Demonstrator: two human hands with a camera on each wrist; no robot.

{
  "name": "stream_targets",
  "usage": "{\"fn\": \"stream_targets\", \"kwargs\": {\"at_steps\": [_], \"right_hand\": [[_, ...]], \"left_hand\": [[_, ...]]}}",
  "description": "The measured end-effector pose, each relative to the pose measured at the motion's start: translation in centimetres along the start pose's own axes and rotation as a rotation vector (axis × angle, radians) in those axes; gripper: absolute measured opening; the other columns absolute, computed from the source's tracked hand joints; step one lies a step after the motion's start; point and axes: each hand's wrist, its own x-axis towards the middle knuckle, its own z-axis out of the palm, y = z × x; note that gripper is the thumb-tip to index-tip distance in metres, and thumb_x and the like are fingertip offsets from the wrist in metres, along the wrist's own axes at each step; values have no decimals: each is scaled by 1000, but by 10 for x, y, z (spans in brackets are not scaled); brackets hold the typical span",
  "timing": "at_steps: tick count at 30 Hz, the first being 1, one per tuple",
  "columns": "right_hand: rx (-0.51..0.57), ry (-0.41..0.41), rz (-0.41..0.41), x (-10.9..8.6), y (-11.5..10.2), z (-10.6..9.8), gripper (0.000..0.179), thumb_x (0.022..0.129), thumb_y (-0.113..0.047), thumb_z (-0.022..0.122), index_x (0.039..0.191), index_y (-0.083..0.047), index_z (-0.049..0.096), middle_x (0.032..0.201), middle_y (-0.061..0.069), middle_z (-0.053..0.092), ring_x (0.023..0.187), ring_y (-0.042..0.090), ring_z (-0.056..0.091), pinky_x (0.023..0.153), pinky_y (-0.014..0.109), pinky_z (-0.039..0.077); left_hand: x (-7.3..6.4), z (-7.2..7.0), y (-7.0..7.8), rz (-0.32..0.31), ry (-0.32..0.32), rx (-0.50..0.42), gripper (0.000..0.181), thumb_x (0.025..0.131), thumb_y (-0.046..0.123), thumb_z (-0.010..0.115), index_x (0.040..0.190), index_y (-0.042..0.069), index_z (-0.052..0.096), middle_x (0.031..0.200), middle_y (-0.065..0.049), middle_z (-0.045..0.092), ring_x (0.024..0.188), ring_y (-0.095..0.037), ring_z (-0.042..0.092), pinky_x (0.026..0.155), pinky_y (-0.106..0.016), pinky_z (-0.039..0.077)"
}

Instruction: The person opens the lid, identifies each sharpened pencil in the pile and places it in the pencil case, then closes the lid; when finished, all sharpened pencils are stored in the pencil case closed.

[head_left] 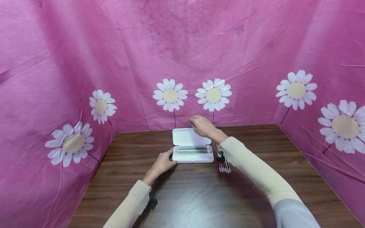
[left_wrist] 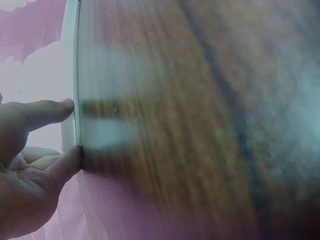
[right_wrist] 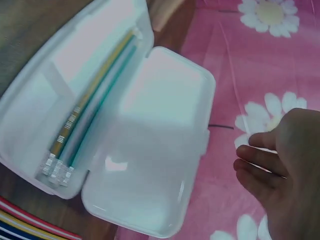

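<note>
A white pencil case (head_left: 193,159) lies on the table with its hinged lid (head_left: 186,136) swung back, away from the person. Several pencils (right_wrist: 92,107) with green, yellow and pale barrels lie side by side in its base. The left hand (head_left: 163,163) holds the left end of the case; the left wrist view shows thumb and finger at its edge. Beyond the lid, the right hand (head_left: 203,126) hovers near its far edge, fingers loosely bent and holding nothing. In the right wrist view that hand (right_wrist: 287,165) is apart from the lid.
More pencils (head_left: 224,168) lie on the brown wooden table (head_left: 194,193) just right of the case, partly hidden under the right wrist and its dark wrist camera (head_left: 220,156). A pink cloth (head_left: 185,47) with white flowers hangs behind and along both sides.
</note>
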Motion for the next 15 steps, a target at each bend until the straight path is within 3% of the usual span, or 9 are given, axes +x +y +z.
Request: {"fn": "stream_targets", "kwargs": {"at_steps": [5,9,15], "right_hand": [[-3,-151,9,7,2,1,35,111,-15,49,139,1,65,135,20,71,132,37,64,117,51,48],[-64,-271,0,6,1,10,49,113,-18,45,156,5,47,156,25,55,146,41,53,125,51,39],[-108,-341,-7,2,-4,18,47,112,-16,46,155,3,49,152,22,60,141,38,59,121,49,45]], "left_hand": [[-1,0,0,2,2,-6,78,91,20,84,155,-7,48,148,-29,61,135,-38,63,114,-51,51],[0,1,-1,3,0,-4,78,91,19,84,155,-8,48,148,-29,60,135,-39,63,115,-52,50],[1,3,-3,25,16,18,76,91,17,83,153,-10,49,145,-31,62,131,-40,65,111,-56,52]]}}
